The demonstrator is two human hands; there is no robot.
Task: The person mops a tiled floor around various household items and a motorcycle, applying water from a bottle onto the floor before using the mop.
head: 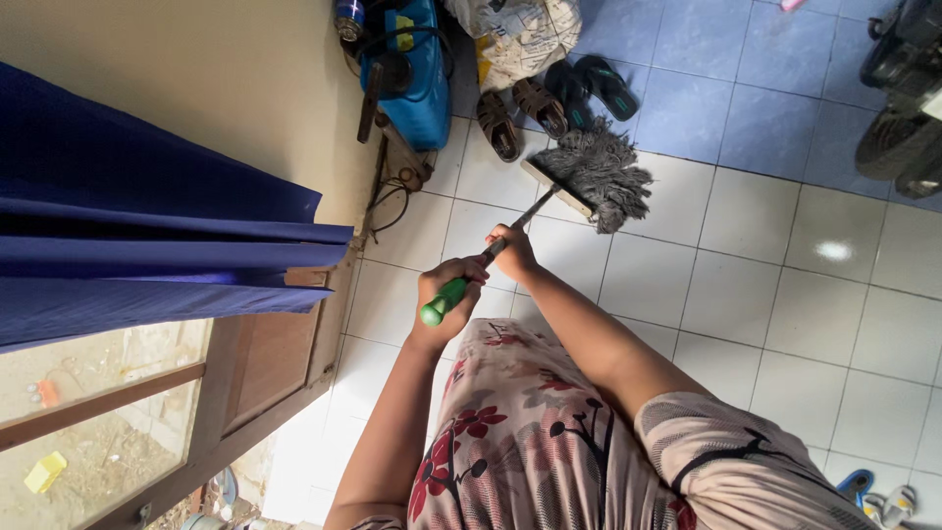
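I hold a mop with both hands over a white tiled floor [785, 294]. My left hand [446, 287] is closed around the green grip at the end of the mop handle [444, 302]. Just ahead, my right hand [512, 251] grips the thin metal shaft. The grey stringy mop head [601, 175] rests on the tiles near the shoes. My floral dress [530, 432] fills the bottom of the view.
A brown pair of sandals [518, 116] and dark flip-flops [592, 86] lie beside the mop head. A blue machine [412, 74] and a printed sack [520, 34] stand by the wall. A blue curtain [147, 226] and wooden door [265, 368] are left; a motorbike wheel [898, 142] top right.
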